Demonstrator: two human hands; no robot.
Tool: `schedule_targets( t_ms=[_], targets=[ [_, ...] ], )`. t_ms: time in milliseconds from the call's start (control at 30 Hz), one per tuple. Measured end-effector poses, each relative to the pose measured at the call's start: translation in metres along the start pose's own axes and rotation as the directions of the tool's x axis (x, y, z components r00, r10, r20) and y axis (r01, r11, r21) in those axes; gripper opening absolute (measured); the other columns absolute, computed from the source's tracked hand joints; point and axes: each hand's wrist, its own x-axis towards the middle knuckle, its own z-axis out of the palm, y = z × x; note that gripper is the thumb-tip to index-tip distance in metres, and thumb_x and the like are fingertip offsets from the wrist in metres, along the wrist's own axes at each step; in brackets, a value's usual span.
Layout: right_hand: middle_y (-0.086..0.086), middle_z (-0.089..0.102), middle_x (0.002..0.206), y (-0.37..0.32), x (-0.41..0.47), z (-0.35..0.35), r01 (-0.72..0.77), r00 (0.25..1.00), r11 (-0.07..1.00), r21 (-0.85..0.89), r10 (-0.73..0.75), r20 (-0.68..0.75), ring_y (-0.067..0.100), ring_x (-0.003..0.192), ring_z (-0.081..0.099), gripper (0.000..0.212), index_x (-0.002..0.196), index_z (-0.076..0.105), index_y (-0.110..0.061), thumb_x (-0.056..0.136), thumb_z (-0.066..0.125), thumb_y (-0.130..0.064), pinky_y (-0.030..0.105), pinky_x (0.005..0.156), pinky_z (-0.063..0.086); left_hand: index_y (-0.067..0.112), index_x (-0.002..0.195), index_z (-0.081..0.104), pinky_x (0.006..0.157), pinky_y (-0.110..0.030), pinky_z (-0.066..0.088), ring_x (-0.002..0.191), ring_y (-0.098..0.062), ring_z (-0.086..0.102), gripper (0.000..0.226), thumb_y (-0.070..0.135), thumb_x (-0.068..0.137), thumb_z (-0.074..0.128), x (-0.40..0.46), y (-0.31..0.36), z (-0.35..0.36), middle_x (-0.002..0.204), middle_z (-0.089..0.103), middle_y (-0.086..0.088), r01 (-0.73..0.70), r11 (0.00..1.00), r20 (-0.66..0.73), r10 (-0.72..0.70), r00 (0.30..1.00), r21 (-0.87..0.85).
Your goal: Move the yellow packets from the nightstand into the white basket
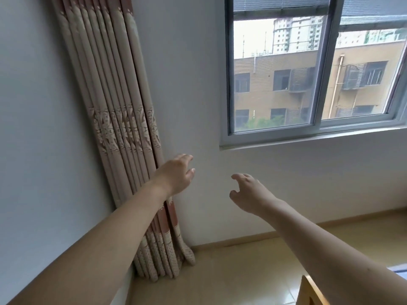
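Note:
My left hand [177, 175] is stretched out in front of me at mid height, its fingers loosely curled and holding nothing. My right hand [247, 192] reaches forward beside it, a little lower, fingers relaxed and bent, also holding nothing. Both hands hover in the air in front of the white wall. No yellow packets, nightstand or white basket are in view.
A gathered patterned curtain [123, 119] hangs in the room corner at the left. A window [315, 69] fills the upper right. A tiled floor [231, 271] lies below, and a wooden furniture edge [313, 291] shows at the bottom right.

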Motion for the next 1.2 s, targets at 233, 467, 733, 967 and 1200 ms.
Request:
schedule_targets(
  t_ms=[233, 467, 733, 967, 1200],
  targets=[
    [0.007, 0.039, 0.150, 0.080, 0.176, -0.003, -0.115, 0.990, 0.993, -0.014, 0.114, -0.085, 0.024, 0.138, 0.037, 0.058, 0.146, 0.038, -0.013, 0.090, 0.051, -0.023, 0.032, 0.113, 0.031, 0.012, 0.146, 0.039, 0.111, -0.030, 0.030, 0.139, -0.024, 0.039, 0.052, 0.032, 0.099, 0.049, 0.199, -0.008, 0.077, 0.153, 0.040, -0.007, -0.175, 0.984, -0.011, 0.175, 0.985, -0.031],
    [0.007, 0.037, 0.152, 0.177, 0.324, -0.057, -0.333, 0.926, 0.943, 0.020, 0.331, -0.181, 0.024, 0.140, 0.035, 0.060, 0.147, 0.036, -0.012, 0.089, 0.048, -0.021, 0.032, 0.115, 0.028, 0.014, 0.140, 0.046, 0.106, -0.034, 0.039, 0.129, -0.026, 0.048, 0.046, 0.029, 0.098, 0.051, 0.418, 0.038, 0.135, 0.144, 0.048, -0.005, -0.339, 0.926, 0.000, 0.344, 0.939, -0.165],
    [0.006, 0.039, 0.150, 0.334, 0.409, -0.096, -0.556, 0.803, 0.830, 0.048, 0.552, -0.225, 0.024, 0.137, 0.037, 0.058, 0.147, 0.036, -0.015, 0.091, 0.049, -0.023, 0.034, 0.111, 0.033, 0.016, 0.146, 0.041, 0.105, -0.030, 0.034, 0.133, -0.025, 0.044, 0.049, 0.029, 0.099, 0.048, 0.572, 0.165, 0.259, 0.150, 0.042, -0.002, -0.515, 0.818, 0.102, 0.553, 0.827, -0.257],
    [0.006, 0.037, 0.150, 0.490, 0.469, -0.175, -0.669, 0.683, 0.738, 0.086, 0.656, -0.322, 0.023, 0.136, 0.038, 0.057, 0.147, 0.036, -0.017, 0.092, 0.047, -0.025, 0.032, 0.108, 0.034, 0.016, 0.143, 0.044, 0.104, -0.031, 0.037, 0.129, -0.026, 0.048, 0.048, 0.029, 0.097, 0.049, 0.713, 0.300, 0.333, 0.145, 0.047, -0.004, -0.640, 0.715, 0.095, 0.684, 0.723, -0.282],
    [0.007, 0.040, 0.149, 0.621, 0.522, -0.255, -0.728, 0.569, 0.670, 0.144, 0.709, -0.417, 0.025, 0.134, 0.041, 0.055, 0.146, 0.038, -0.016, 0.092, 0.049, -0.025, 0.036, 0.108, 0.038, 0.015, 0.136, 0.051, 0.100, -0.031, 0.042, 0.124, -0.025, 0.054, 0.041, 0.030, 0.098, 0.048, 0.842, 0.431, 0.381, 0.139, 0.053, -0.005, -0.717, 0.600, 0.021, 0.772, 0.636, -0.354]
  ],
)
